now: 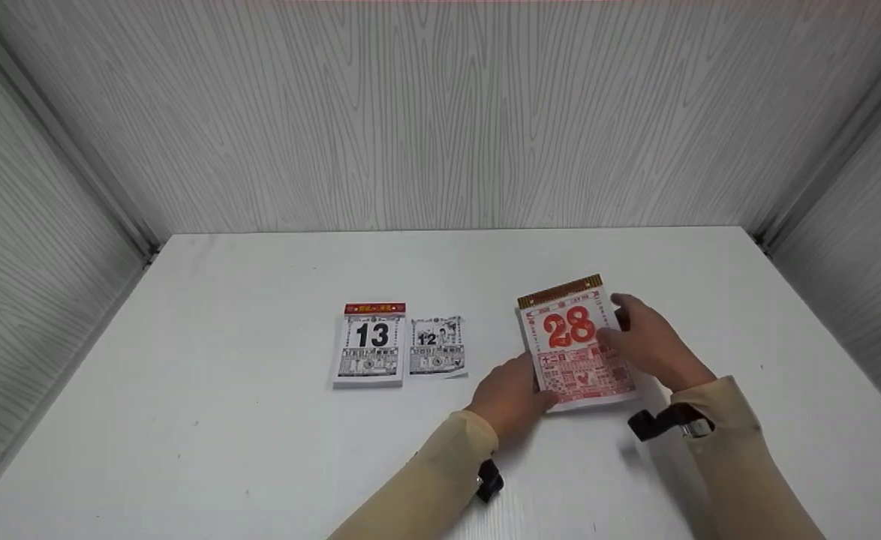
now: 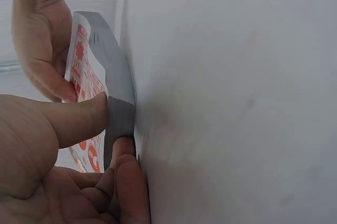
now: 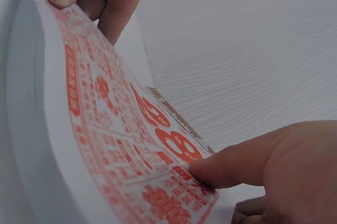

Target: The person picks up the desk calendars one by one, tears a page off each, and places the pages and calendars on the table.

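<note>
White table point(image 1: 260, 450), smooth top, walled by pale wood-grain panels on three sides. On it, left of centre: thick calendar pad point(image 1: 369, 345) showing 13, lying flat. Just beside it to the right, a loose torn sheet point(image 1: 436, 346) showing 12. Well apart to the right, a red pad point(image 1: 574, 341) showing 28, slightly skewed.

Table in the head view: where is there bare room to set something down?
The table is bare left of the 13 calendar, behind all the pads to the wall, and at the right edge. Crowded: the 28 calendar between left hand and right hand.
</note>
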`<state>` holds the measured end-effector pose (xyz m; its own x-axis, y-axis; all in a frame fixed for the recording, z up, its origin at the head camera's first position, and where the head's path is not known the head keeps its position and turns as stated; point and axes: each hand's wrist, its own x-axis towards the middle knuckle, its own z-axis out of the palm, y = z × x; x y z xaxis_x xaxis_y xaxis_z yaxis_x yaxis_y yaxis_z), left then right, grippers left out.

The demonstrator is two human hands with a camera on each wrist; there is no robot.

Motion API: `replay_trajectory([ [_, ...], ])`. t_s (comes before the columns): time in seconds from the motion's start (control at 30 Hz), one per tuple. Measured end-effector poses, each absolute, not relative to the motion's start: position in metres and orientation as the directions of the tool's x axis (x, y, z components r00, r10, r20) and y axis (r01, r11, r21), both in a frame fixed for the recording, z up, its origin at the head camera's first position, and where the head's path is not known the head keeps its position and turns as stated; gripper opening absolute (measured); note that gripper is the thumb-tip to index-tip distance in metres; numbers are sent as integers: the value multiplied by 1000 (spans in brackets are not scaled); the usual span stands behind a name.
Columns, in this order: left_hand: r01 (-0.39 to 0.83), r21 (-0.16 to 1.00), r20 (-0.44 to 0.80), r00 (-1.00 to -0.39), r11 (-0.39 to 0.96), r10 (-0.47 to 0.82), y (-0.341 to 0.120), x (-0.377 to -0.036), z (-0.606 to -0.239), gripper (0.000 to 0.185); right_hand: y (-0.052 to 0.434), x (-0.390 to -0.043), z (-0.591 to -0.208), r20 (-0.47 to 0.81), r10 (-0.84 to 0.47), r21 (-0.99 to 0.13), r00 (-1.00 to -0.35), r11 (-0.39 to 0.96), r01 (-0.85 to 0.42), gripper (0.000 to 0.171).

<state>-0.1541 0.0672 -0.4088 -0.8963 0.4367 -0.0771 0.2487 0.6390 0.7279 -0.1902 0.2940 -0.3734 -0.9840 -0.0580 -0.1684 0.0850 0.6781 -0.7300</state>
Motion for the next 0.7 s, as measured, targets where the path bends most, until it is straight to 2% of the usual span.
replay_trajectory([
  [0.3,233,734,-86,-900,638,428,68,-154,-411,35,288,-186,-364,-150,-21,-797,-988,594,108,54],
  [0.7,255,759,-52,-894,599,446,65,-151,-411,32,281,-187,-363,-151,-9,-807,-989,579,118,63],
])
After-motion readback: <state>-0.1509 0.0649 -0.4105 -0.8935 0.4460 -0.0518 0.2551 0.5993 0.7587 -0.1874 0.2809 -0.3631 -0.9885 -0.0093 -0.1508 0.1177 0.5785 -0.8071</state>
